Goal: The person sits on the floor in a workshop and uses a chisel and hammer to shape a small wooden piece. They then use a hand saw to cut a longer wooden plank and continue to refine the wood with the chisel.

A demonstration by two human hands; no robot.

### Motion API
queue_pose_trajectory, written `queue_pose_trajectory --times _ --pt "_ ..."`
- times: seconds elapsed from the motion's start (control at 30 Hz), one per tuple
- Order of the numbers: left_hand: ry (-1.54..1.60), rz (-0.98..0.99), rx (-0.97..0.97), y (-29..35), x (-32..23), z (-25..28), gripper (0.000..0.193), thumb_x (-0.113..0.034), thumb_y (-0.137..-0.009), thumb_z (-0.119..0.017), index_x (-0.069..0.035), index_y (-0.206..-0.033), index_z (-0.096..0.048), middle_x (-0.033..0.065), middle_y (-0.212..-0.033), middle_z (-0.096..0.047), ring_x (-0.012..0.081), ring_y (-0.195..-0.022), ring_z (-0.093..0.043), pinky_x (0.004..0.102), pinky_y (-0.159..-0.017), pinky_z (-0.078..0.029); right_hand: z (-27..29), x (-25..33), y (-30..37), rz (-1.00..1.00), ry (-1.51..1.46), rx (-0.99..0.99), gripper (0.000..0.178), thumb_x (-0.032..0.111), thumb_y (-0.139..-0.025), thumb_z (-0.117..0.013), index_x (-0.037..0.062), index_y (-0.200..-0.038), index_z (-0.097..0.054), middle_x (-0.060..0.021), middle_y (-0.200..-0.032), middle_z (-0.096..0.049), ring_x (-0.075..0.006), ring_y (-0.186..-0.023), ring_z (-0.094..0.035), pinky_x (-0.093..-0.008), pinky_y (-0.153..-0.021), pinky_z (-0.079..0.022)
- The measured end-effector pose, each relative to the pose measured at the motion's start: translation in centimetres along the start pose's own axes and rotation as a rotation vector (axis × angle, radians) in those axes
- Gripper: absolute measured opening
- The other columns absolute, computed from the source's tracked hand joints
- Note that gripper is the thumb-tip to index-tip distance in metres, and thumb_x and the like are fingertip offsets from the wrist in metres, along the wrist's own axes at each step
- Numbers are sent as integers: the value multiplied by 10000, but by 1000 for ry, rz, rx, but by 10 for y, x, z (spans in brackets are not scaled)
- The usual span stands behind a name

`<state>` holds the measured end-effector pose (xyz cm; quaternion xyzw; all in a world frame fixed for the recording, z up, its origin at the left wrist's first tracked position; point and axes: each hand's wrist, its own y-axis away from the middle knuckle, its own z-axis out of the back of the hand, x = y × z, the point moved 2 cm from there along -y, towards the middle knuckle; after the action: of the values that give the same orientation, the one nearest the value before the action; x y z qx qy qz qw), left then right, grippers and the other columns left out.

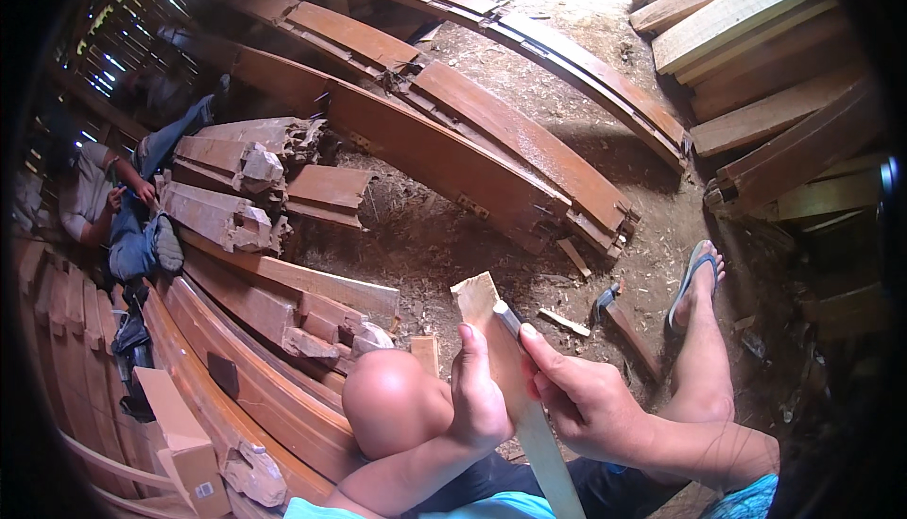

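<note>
In front of me a flat pale wooden board (546, 453) stands tilted, its rough end up and its lower end near my lap. My left hand (480, 389) is closed around its left side, thumb pointing up. My right hand (590, 396) pinches a narrow grey bar-like tool (506, 317) against the board's right edge near the top. A bit of red shows beneath the right fingers; the tool's exact kind is unclear because the fingers cover most of it. On the dirt floor beyond my right hand lies a hammer (631, 338) with a wooden handle.
Long brown planks (444, 155) lie across the floor ahead. Rough timber pieces (255, 302) fill the left side, beside a cardboard box (184, 443). Stacked boards (756, 37) rise at the far right. Another person (113, 188) sits at the left. My sandalled foot (697, 278) rests ahead right.
</note>
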<state>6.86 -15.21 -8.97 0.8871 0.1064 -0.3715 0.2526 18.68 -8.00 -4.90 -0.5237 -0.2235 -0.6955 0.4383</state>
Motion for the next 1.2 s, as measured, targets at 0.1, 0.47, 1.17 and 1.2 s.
queue_pose_trajectory --times 0.1,0.47,1.17,1.2 --pt "40 23 -27 0 -1 -8 570 -606 -966 -246 -124 -1154 -486 50 -944 -541 163 -822 -554 296 -686 -464 2 -3 4 3 -19 -15 623 -100 -817 -518 0 -1413 -368 -139 -840 -590 -249 -695 -617 -301 -673 -503" --pt "162 102 -29 -1 5 -5 632 -638 -955 -190 -101 -966 -525 51 -765 -526 179 -665 -516 296 -602 -424 3 -2 0 -22 -126 16 671 -78 -792 -526 40 -1430 -354 -185 -853 -600 -323 -772 -645 -351 -722 -515" --pt "133 106 -114 -9 10 3 747 -680 -926 -193 -33 -1126 -509 132 -911 -582 259 -890 -592 385 -848 -473 7 -16 -22 -90 -212 105 600 -71 -817 -507 10 -1399 -386 -184 -842 -626 -336 -768 -655 -361 -752 -522" --pt "187 112 -107 -7 12 4 761 -687 -923 -194 -28 -1142 -506 140 -934 -583 264 -919 -591 380 -851 -472 6 -15 -23 -91 -221 92 593 -64 -820 -512 9 -1396 -390 -197 -849 -627 -347 -771 -654 -369 -749 -522"
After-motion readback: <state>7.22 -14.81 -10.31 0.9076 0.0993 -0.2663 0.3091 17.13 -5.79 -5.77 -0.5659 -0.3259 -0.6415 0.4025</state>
